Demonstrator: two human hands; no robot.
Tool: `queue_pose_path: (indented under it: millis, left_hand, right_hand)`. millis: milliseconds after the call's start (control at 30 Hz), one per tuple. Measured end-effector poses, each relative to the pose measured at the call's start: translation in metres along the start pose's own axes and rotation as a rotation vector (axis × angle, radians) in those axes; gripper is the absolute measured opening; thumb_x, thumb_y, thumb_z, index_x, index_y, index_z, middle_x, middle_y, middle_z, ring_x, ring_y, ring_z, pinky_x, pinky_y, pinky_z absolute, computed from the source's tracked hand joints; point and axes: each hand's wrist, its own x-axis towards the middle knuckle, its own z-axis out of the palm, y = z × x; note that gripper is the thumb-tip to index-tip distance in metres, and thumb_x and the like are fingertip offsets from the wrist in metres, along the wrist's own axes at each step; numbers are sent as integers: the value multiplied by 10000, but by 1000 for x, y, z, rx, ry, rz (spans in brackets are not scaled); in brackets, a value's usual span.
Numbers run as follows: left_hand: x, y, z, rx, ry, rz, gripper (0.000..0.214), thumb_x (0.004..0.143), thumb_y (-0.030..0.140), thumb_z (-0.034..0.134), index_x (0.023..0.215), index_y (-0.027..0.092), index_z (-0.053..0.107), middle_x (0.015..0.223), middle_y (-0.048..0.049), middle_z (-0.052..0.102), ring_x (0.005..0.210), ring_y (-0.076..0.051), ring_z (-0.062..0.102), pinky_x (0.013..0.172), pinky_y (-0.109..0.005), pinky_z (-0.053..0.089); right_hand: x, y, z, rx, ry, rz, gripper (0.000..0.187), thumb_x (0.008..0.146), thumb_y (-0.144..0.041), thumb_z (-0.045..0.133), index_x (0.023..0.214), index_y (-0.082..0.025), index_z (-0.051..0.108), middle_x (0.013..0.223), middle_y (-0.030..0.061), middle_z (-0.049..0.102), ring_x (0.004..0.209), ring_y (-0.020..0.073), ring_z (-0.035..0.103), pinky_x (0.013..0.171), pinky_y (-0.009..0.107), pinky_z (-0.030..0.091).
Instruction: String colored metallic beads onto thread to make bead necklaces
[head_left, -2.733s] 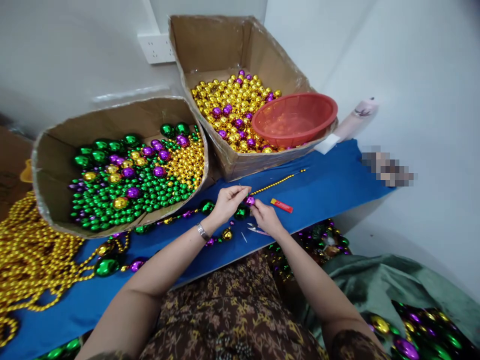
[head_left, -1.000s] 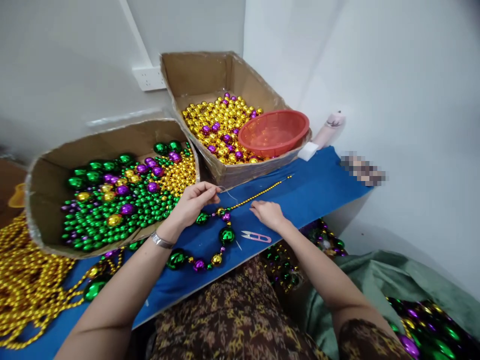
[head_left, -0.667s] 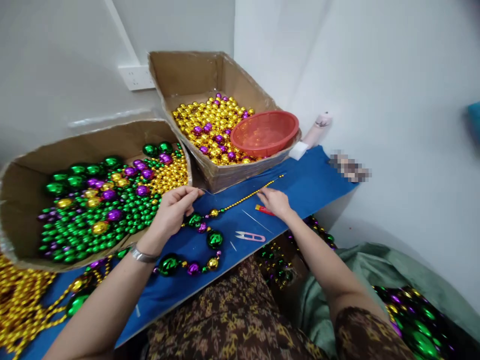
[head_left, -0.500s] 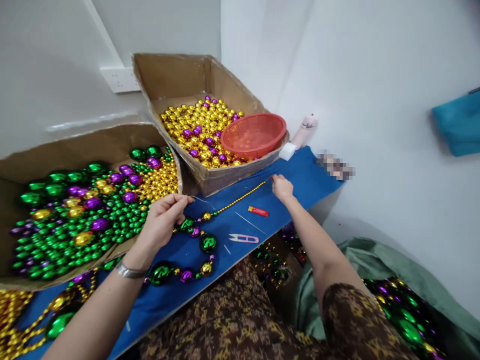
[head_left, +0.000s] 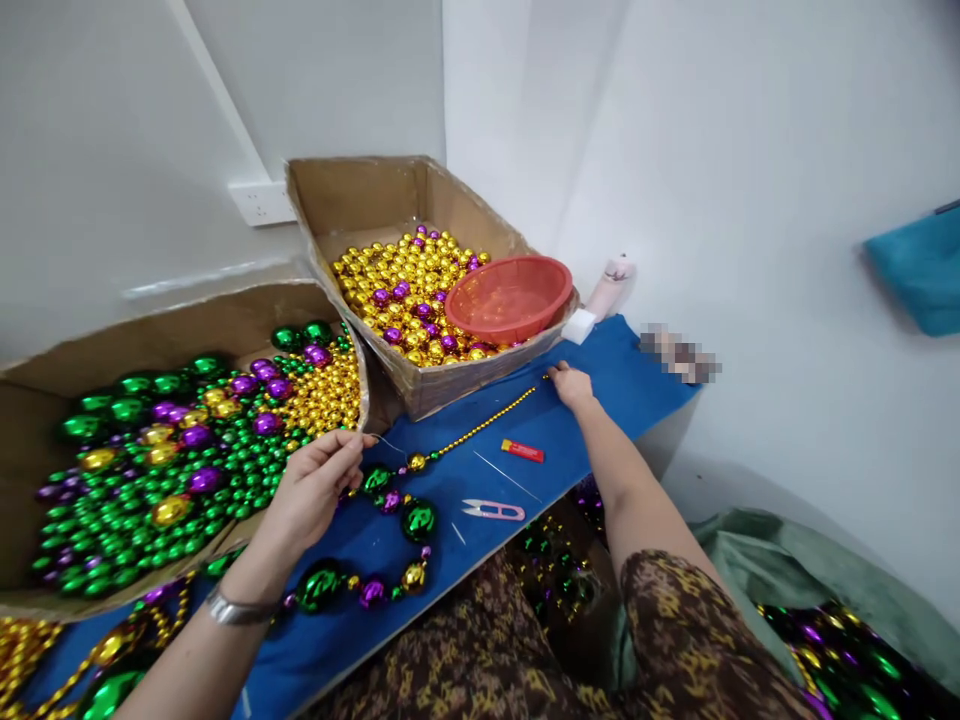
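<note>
My left hand (head_left: 315,487) is closed in a pinch on a thin thread near a string of large green, purple and gold beads (head_left: 390,510) lying on the blue board (head_left: 592,420). My right hand (head_left: 572,383) reaches far out and pinches the far end of a thin strand of small gold beads (head_left: 484,424) that runs back to the big beads. A red lighter (head_left: 523,451) and small snips (head_left: 491,510) lie between my hands.
A cardboard box (head_left: 225,320) of green, purple and gold beads stands at left. A second box (head_left: 360,195) of gold and purple beads holds a red basket (head_left: 508,297). Gold bead strands (head_left: 30,650) lie at the lower left. More beads rest on green cloth (head_left: 757,570) at right.
My right hand has moved from the bead string outward along the gold strand to its far end. My left hand stays pinched on the thread. The camera has swung right.
</note>
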Motion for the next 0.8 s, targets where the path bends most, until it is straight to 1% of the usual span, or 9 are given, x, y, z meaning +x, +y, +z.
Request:
queue_pose_path:
  millis: [133, 233, 300, 367, 467, 567, 633, 700, 800]
  left_hand:
    - [0, -1, 3, -38, 8, -22, 251, 714, 382, 758, 800, 153, 706, 547, 49, 433, 479, -52, 350, 473, -189, 343]
    - [-1, 0, 5, -81, 18, -31, 252, 703, 379, 758, 778, 147, 694, 541, 55, 421, 470, -47, 325, 473, -189, 335]
    - [-1, 0, 5, -99, 25, -24, 247, 699, 374, 756, 753, 146, 679, 559, 49, 445, 476, -47, 327, 478, -192, 341]
    - [-2, 0, 4, -104, 46, -13, 252, 685, 374, 759, 729, 145, 665, 601, 30, 502, 493, -53, 358, 482, -198, 350]
    - [-2, 1, 2, -98, 81, 14, 265, 650, 378, 773, 708, 145, 659, 653, 5, 561, 521, -62, 398, 480, -199, 345]
    - [-1, 1, 3, -55, 92, 55, 269, 657, 392, 761, 691, 148, 653, 652, 3, 572, 512, -61, 393, 474, -200, 325]
    - [-2, 2, 6, 29, 89, 88, 273, 690, 413, 732, 699, 151, 657, 643, 3, 571, 506, -66, 395, 468, -207, 309]
    - [-3, 3, 10, 131, 73, 123, 276, 725, 427, 697, 729, 152, 673, 630, 5, 566, 509, -75, 398, 465, -216, 289]
    - [-7, 8, 17, 245, 9, 175, 269, 753, 418, 663, 738, 150, 680, 595, 16, 540, 515, -83, 378, 474, -225, 267]
  right_hand:
    - [-5, -5, -1, 15, 11, -34, 293, 945, -327, 549, 1189, -169, 577, 1213, 88, 590, 1042, 202, 605, 873, 401, 525]
    - [-13, -10, -6, 33, 28, -56, 236, 973, -225, 449, 1140, -134, 590, 1191, 153, 593, 1053, 224, 615, 831, 356, 505]
    - [-19, -16, -13, 54, 45, -71, 246, 970, -200, 409, 1117, -110, 585, 1137, 195, 611, 993, 234, 644, 772, 327, 492]
    - [-27, -25, -23, 83, 64, -109, 240, 964, -216, 404, 1094, -111, 578, 1023, 173, 656, 874, 218, 665, 717, 300, 477]
    - [-49, -45, -45, 133, 83, -223, 199, 955, -231, 408, 1031, -165, 581, 850, 76, 686, 749, 179, 650, 687, 261, 447]
    - [-88, -74, -76, 201, 93, -439, 157, 945, -289, 443, 953, -227, 587, 851, 13, 685, 754, 141, 628, 708, 230, 426]
    - [-118, -99, -99, 296, 167, -785, 206, 961, -303, 404, 915, -220, 587, 881, 23, 682, 767, 140, 616, 709, 240, 420]
    - [-146, -125, -119, 281, 227, -1023, 263, 983, -322, 351, 943, -218, 588, 897, 33, 674, 783, 150, 608, 678, 250, 407]
    - [-171, -161, -137, 126, 317, -1191, 253, 986, -304, 354, 977, -208, 588, 855, 36, 652, 702, 149, 566, 580, 255, 339]
